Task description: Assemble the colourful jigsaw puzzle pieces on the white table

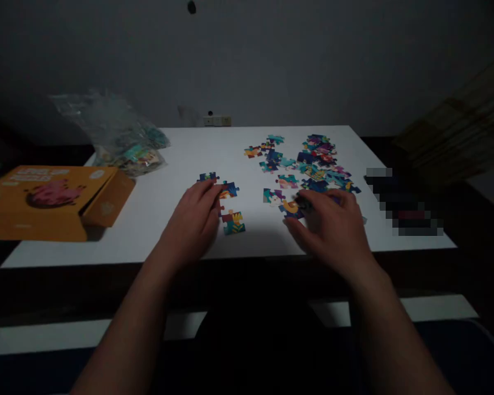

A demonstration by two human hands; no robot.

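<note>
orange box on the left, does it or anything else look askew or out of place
The orange box hangs over the left edge of the white board, its end flap open. Loose puzzle pieces lie scattered at the right, near the right hand. The left hand rests by a few joined pieces. Nothing looks damaged.

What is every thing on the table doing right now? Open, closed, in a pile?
Orange box: end flap open, lying flat.
Plastic bag: crumpled, pieces inside.
Loose puzzle pieces: scattered, unjoined.
Small joined cluster: a few pieces linked.
Left hand: flat, touching the cluster.
Right hand: fingers on a piece.
</note>
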